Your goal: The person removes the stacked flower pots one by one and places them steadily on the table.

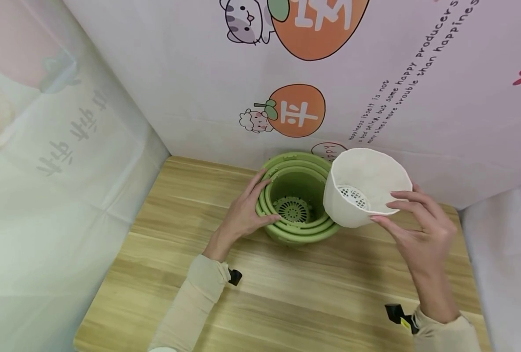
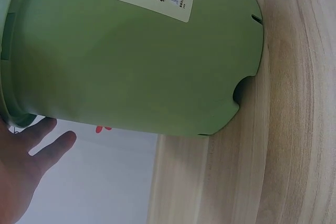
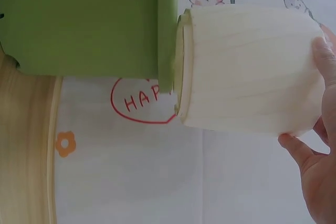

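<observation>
White pot [image 1: 368, 188] hangs at green pots' [image 1: 302, 238] 3 o'clock—likely light, springy, best rim-held—right hand [image 1: 425, 227] pinching its rim at 4 o'clock, left hand [image 1: 244, 211] spread on theirs at 9.

Our head view from above, facing forward and down, our left wrist view sideways, close on the green flowerpots [image 2: 142, 72], our right wrist view sideways, near the white flowerpot [image 3: 252, 72], all three sharing the green flowerpots
</observation>
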Available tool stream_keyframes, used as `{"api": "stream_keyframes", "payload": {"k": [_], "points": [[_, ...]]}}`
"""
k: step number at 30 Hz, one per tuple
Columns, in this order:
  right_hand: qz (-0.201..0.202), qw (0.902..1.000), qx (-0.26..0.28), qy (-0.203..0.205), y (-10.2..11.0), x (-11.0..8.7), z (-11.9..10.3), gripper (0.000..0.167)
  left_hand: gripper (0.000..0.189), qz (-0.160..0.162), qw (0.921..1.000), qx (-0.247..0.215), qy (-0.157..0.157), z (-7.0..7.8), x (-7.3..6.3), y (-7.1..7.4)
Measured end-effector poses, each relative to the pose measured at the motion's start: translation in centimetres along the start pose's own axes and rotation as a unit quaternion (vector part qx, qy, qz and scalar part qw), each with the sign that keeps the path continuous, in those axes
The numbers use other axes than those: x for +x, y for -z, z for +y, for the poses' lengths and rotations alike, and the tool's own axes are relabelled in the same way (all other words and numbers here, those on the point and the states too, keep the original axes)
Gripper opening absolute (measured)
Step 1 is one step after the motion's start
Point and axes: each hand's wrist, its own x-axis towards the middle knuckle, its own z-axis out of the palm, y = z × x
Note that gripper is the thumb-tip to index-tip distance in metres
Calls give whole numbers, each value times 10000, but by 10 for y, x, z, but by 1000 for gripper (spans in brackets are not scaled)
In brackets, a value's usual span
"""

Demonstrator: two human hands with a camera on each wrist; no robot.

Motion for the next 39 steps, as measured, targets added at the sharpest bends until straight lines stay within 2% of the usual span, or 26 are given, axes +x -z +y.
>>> {"api": "stream_keyframes", "payload": {"k": [5, 14, 24, 31, 39], "points": [[205, 9997, -114, -32, 9, 0, 6, 62, 103, -9, 9999, 29, 130, 1, 0, 0], [448, 9988, -116, -172, 25, -7, 29, 50, 106, 3, 9998, 77, 196, 0, -1, 0], [605, 9971, -275, -371, 33, -2, 25, 48, 105, 17, 9999, 19, 122, 2, -1, 0], [685, 9960, -401, -400, 38, -3, 31, 48, 106, 51, 10000, 53, 24, 1, 0, 0], [819, 9935, -520, -593, 50, -1, 30, 48, 111, 21, 9999, 22, 114, 1, -1, -1]]}}
